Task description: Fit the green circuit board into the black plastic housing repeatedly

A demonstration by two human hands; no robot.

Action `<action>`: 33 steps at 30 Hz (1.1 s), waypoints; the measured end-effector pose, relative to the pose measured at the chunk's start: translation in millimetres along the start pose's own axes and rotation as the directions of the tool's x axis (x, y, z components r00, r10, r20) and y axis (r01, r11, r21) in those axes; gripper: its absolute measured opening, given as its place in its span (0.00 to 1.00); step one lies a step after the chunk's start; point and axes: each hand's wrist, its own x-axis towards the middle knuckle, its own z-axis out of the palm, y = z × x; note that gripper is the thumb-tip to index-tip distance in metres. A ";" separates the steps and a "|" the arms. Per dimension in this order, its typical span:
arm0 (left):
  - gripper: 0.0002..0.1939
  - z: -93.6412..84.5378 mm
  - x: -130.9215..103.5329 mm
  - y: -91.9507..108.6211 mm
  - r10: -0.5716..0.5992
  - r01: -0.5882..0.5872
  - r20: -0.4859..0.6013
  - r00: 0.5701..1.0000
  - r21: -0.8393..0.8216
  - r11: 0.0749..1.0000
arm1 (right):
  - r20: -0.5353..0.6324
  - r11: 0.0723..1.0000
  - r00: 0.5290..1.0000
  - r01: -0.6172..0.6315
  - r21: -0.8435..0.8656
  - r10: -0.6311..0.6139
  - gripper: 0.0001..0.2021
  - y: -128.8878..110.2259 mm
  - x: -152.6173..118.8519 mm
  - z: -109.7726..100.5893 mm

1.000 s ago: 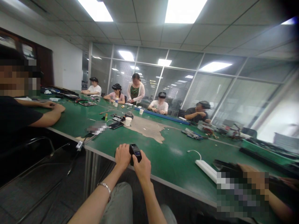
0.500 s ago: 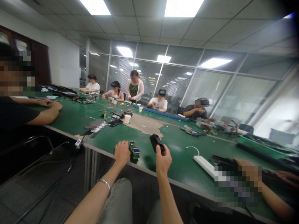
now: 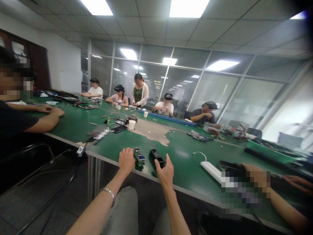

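Your right hand (image 3: 166,169) is spread and loose beside the black, boxy case (image 3: 155,156), which lies on the smooth green table (image 3: 187,173). Your left hand (image 3: 126,160) curls by the bumpy circuit board (image 3: 140,163); its far side is hidden, so I can't tell if it grips.

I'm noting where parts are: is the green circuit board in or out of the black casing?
Out: the green circuit board lies bare beside the left hand, with green tabletop between it and the black casing.
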 end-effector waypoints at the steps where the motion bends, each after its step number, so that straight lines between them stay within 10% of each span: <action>1: 0.15 -0.4 -0.2 0.1 0.000 0.000 0.010 1.000 0.004 1.000 | 0.008 1.000 1.000 0.005 -0.020 -0.005 0.41 0.6 -0.4 0.1; 9: 0.15 -4.3 0.0 0.5 0.005 -0.005 0.040 0.999 0.002 1.000 | 0.198 0.984 0.980 0.008 -0.180 0.028 0.31 -15.3 -7.4 -3.4; 17: 0.16 1.1 0.4 -1.4 0.009 -0.009 0.001 1.000 -0.003 1.000 | 0.108 0.972 0.981 -0.175 0.160 0.159 0.30 -72.0 2.3 -12.6; 24: 0.15 -2.7 0.1 -4.2 0.010 -0.010 0.018 1.000 -0.015 1.000 | 0.272 0.992 0.962 -0.023 0.123 -0.011 0.23 -116.7 2.4 -4.7; 33: 0.15 0.0 1.8 -3.2 -0.041 0.040 -0.030 0.999 -0.043 0.998 | 0.391 0.998 0.918 0.068 -0.007 -0.060 0.20 -109.9 -10.4 4.0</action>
